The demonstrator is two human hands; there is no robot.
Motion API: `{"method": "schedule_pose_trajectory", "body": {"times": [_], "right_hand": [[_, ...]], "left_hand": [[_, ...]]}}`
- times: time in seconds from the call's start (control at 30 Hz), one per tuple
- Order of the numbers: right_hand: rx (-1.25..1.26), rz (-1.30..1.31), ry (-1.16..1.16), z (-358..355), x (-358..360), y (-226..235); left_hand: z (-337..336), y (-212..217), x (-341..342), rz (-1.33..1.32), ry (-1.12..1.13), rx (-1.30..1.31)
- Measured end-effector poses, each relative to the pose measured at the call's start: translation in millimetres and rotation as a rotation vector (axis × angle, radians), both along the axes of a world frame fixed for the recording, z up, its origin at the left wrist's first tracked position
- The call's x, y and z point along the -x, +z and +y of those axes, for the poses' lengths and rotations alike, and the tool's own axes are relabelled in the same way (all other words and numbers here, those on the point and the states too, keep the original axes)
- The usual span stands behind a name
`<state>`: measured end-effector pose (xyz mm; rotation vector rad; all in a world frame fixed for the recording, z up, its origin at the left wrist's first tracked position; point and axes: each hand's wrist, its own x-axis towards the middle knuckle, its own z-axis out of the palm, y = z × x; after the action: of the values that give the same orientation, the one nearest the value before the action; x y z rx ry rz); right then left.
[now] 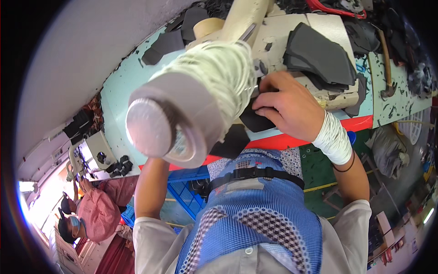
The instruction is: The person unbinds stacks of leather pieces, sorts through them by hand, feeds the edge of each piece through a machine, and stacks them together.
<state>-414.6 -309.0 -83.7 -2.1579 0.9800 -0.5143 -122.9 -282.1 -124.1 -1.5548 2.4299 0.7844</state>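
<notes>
A cream machine with its post wrapped in white cord (214, 75) and a round knob (148, 128) in front fills the middle. My right hand (294, 105), with more cord around its wrist, is at the machine's working point, fingers curled and closed on the edge of a black flat piece (255, 119). Another black piece (232, 141) lies at the table's near edge, left of it. My left forearm (153, 187) reaches up behind the machine head, which hides my left hand. A stack of dark grey cut pieces (317, 55) rests on the machine bed, beyond my right hand.
The pale table (116, 100) has a red front edge (358, 122). A tape roll (207, 27) and more dark pieces (166, 48) lie at the back. A hammer (387, 64) lies right among scraps. A blue crate (187, 187) stands below. People sit at a sewing machine (93, 150) left.
</notes>
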Motion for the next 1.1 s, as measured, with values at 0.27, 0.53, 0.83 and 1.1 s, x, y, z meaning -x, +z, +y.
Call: {"method": "schedule_pose_trajectory", "body": {"times": [0.27,0.53,0.83,1.1], "right_hand": [[0.662,0.079,-0.170,-35.4,45.8,30.1],[0.270,-0.128,-0.083,2.2,-12.9,-8.0],[0.393,0.073,-0.219,-14.1,43.5,44.2],[0.344,0.125,-0.406,-64.6,84.5,19.5]], "left_hand": [[5.1,13.1,-13.9,-0.105,0.105,0.004],[-6.3,50.9,32.5,0.163,0.589,-0.438],[35.6,64.2,60.5,0.728,0.282,-1.174],[24.8,48.8,174.2,1.450,0.865,-0.840]]}}
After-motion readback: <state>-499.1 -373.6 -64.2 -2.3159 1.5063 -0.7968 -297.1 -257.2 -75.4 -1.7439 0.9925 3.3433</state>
